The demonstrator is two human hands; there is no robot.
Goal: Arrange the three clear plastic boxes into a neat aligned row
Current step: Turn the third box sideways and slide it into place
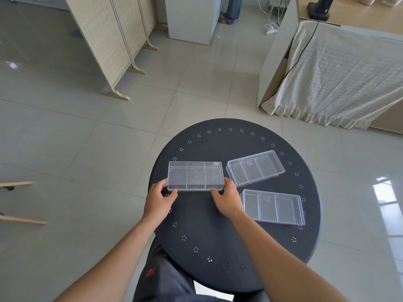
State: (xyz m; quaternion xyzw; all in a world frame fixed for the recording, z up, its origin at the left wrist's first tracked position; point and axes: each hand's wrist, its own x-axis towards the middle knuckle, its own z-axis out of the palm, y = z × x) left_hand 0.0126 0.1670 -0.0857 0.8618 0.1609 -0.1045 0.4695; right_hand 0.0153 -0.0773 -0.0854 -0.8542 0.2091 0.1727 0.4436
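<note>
Both hands are clamped on the left box [195, 175]: the left hand [158, 199] pinches its near left corner and the right hand [227, 198] its near right corner, thumbs on the near edge. This box sits on the left part of the round black worktop [218, 236], directly ahead of the hands, its long axis running left to right and square to the person.

The far box [255, 168] lies just to the right of it, close to the right hand but turned so that its right end swings away toward the far side. The near box [273, 207] lies near and right, just beside the right wrist, tilted the other way so its right end drops nearer. Neither is lined up with the held box, so the row is not yet formed; the right hand is the closer one to both loose boxes.

Each box is split by two inner walls into three compartments. All compartments look empty, though faint marks show through the clear bottoms.
</note>
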